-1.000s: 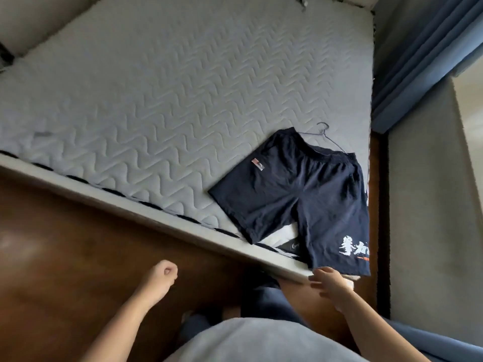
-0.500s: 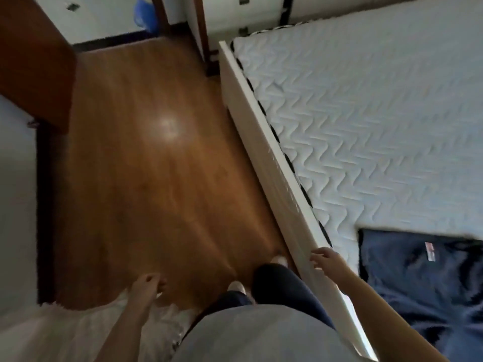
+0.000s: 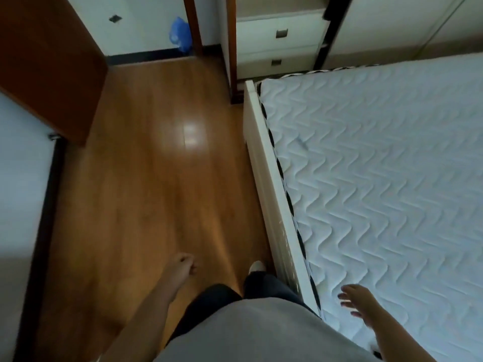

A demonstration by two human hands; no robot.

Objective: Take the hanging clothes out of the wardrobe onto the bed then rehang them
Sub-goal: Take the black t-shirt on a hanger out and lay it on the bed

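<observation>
Quilted white bed is showing no clothes on its visible part. Your left hand is hanging loosely curled, empty, beside it; your right hand is spreading open above its edge. Rehanging is probably waiting.

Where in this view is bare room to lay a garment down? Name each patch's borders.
The mattress is bare from the white bed frame rightward to the picture's edge. The wooden floor between frame and brown panel is bare too. Crowded only around the legs.
</observation>
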